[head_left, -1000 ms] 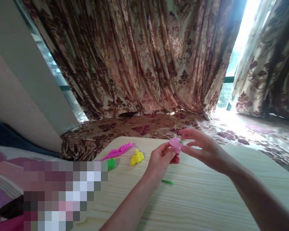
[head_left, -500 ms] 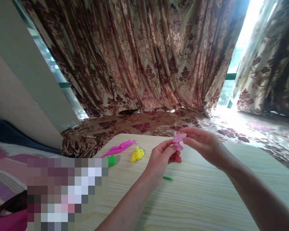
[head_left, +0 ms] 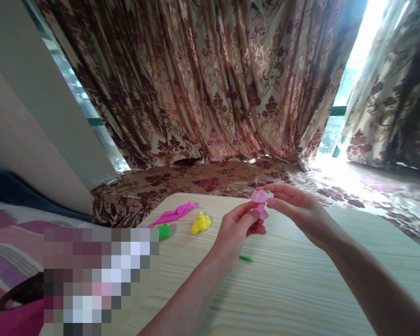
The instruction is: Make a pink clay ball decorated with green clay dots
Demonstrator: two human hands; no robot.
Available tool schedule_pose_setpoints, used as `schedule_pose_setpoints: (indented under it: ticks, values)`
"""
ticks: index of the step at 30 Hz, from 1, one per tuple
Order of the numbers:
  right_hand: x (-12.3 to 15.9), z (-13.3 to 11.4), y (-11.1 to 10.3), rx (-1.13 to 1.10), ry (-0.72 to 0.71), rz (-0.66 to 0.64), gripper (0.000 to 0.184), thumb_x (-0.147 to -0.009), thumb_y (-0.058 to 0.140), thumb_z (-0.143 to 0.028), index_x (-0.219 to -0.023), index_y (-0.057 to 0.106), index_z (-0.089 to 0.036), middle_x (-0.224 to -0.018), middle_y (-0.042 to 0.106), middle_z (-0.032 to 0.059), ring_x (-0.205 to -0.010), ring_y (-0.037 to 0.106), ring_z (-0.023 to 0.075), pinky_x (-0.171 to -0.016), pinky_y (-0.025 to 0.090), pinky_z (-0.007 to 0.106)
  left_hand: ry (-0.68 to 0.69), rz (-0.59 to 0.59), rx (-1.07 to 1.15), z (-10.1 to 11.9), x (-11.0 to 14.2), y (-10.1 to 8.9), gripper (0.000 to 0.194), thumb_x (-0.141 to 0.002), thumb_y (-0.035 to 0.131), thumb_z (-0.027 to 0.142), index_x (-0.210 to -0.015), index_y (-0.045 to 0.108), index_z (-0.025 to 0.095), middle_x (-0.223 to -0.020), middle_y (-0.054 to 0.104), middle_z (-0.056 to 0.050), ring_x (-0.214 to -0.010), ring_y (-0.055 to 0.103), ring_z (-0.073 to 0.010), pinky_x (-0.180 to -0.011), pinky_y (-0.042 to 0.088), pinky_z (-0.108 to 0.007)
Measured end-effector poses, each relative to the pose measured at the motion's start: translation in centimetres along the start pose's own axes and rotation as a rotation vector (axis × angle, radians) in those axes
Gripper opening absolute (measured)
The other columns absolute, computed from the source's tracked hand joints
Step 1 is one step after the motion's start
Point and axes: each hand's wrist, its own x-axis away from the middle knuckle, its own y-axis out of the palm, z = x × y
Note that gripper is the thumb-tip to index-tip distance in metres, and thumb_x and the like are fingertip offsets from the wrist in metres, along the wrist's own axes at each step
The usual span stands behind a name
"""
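A patterned curtain (head_left: 213, 84) was hung beyond the pale table (head_left: 301, 289), its grain exposed toward the right edge. In view near the far edge, by the left hand (head_left: 235, 228) and right hand (head_left: 303, 211), a pink mushroom-shaped piece (head_left: 261, 196) was pinched at stem and cap respectively.

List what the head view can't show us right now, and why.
Head: pink piece, stem partly covered by the left grip.
Head: right grip, far fingertips behind the pink piece; full contact unclear.
Head: green dot, too small to tell its shape.
Head: green lump, left side masked by the pixelated patch.
Head: left forearm, cut off by the bottom edge.
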Motion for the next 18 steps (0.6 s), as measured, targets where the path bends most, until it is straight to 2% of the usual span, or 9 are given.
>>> schedule_pose_setpoints:
  ticks: [3,10,18]
  values:
    - [0.08,0.17,0.13,0.007,0.014,-0.052,0.027,-0.083,0.062,-0.030,-0.107,0.058,-0.019,-0.107,0.067,0.0070,-0.093,0.063,0.0185,-0.082,0.050,0.033,0.022,0.004,0.005,0.12,-0.06,-0.06,0.024,-0.080,0.058,0.025,-0.099,0.063,0.013,-0.078,0.061,-0.003,-0.062,0.055,-0.0092,-0.067,0.048,-0.026]
    - [0.16,0.29,0.07,0.035,0.000,-0.070,0.027,-0.082,0.062,-0.030,-0.106,0.058,-0.019,-0.105,0.066,0.0064,-0.093,0.062,0.0187,-0.082,0.050,0.032,0.015,0.049,0.035,0.20,-0.18,-0.15,0.029,-0.075,0.064,0.026,-0.101,0.063,0.014,-0.074,0.062,-0.002,-0.061,0.056,-0.0093,-0.065,0.048,-0.025]
    - [0.02,0.14,0.41,0.056,-0.016,-0.019,0.021,-0.082,0.062,-0.031,-0.099,0.061,-0.019,-0.100,0.068,0.0069,-0.090,0.064,0.0188,-0.080,0.051,0.033,0.023,0.031,-0.021,-0.17,-0.27,-0.22,0.027,-0.076,0.064,0.027,-0.099,0.063,0.014,-0.078,0.063,-0.002,-0.061,0.056,-0.0087,-0.066,0.048,-0.024]
